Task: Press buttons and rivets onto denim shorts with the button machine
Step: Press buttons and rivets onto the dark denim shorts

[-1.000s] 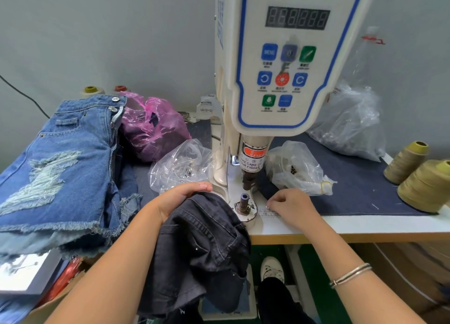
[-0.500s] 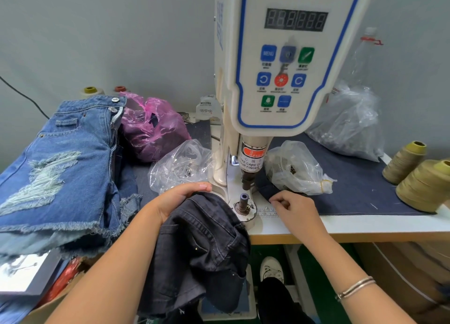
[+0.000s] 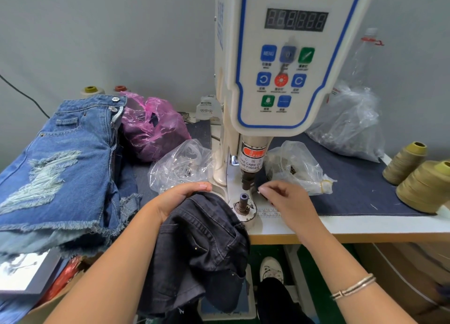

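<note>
The left hand (image 3: 180,197) grips crumpled black denim shorts (image 3: 202,245). The right hand (image 3: 285,198), fingers curled, seems to pinch a small fastener, though I cannot tell. Next, likely seating it on the lower die (image 3: 243,202) just left of those fingertips.

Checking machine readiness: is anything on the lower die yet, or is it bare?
Bare: the lower die stands uncovered; the black shorts lie beside it.

The white table (image 3: 365,228) carries a dark blue mat (image 3: 360,182) with the button machine (image 3: 280,80) at its middle. Blue denim shorts (image 3: 60,165) pile at the left edge beside a pink bag (image 3: 151,128); clear bags (image 3: 350,121) and thread cones (image 3: 423,184) sit toward the right edge.
</note>
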`<state>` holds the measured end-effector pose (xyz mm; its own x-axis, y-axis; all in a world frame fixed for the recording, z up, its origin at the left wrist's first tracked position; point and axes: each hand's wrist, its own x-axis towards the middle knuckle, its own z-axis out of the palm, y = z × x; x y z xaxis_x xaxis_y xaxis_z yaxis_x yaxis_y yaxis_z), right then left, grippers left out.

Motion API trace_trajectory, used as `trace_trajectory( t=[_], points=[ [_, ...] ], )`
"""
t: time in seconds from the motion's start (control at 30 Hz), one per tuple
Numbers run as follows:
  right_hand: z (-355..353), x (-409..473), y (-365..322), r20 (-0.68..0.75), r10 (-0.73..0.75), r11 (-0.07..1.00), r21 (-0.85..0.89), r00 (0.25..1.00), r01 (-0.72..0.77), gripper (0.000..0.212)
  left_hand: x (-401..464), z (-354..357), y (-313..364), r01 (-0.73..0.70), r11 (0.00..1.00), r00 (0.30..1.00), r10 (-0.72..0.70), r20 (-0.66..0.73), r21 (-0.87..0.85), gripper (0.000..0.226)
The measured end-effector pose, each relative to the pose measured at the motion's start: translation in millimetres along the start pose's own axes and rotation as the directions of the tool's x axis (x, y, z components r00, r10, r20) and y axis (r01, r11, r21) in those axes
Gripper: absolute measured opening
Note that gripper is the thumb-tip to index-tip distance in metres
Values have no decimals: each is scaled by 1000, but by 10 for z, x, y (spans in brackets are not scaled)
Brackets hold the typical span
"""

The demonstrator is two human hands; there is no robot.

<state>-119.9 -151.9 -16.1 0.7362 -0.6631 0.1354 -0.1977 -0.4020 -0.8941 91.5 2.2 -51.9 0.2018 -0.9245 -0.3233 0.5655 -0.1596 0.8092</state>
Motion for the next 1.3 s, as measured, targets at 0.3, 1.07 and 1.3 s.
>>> trace_trajectory(
  t=[0.3, 1.07, 1.3],
  points=[
    [160, -49, -182, 134, -57, 992, 120, 989, 41, 17, 11, -18, -3, 20, 1000, 1000, -20, -14, 6, 15],
    [238, -499, -154, 48, -377, 917, -120, 925, 380, 17, -157, 215, 42, -87, 981, 990, 65, 127, 175, 9],
    [339, -680, -199, 227, -3, 973, 224, 974, -49, 55, -340, 563, 252, -117, 932, 933, -15, 360, 342, 15]
  ],
)
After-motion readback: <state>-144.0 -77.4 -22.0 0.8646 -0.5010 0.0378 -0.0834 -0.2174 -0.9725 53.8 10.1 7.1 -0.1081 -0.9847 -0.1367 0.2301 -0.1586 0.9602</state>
